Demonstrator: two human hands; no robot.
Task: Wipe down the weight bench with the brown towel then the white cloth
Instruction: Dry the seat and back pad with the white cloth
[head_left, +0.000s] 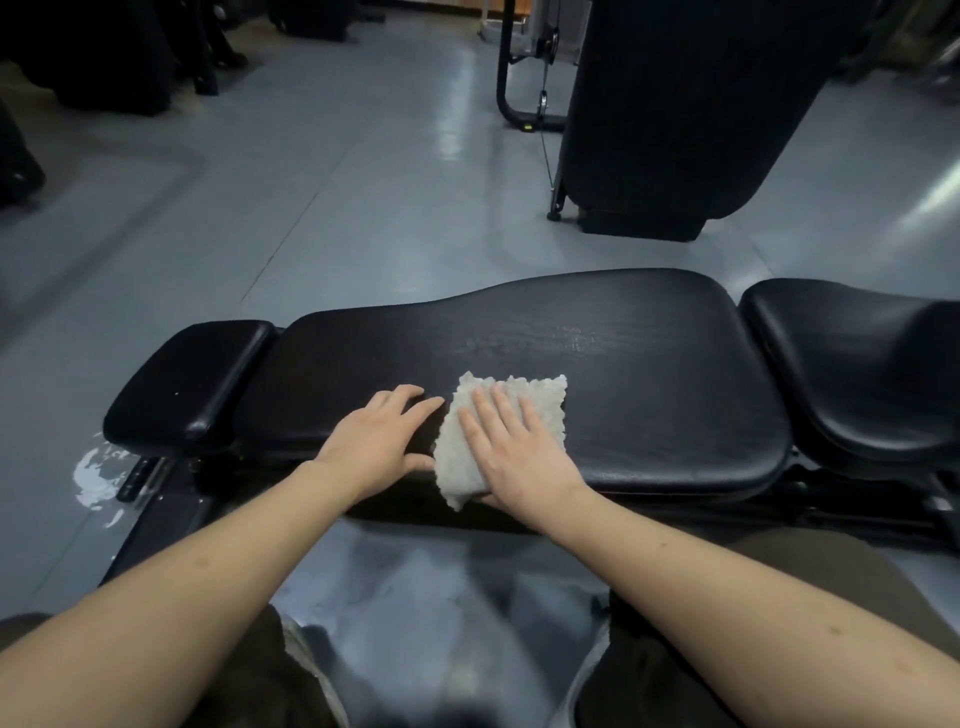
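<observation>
In the head view, the right hand (519, 447) lies flat, fingers (491, 410) straight, pressing the white cloth (540, 405) onto the near edge of the weight bench (623, 364), on its long middle pad. The left hand (376, 441) rests open just left of the cloth, its thumb at the pad's near edge. No brown towel shows, so by my judgement the second pass is underway. A faint sheen marks the pad's far middle; the small left pad (182, 379) and right seat pad (852, 358) probably remain. The pad lies bare right and far of the cloth, while the near edge drops to grey floor (311, 208).
</observation>
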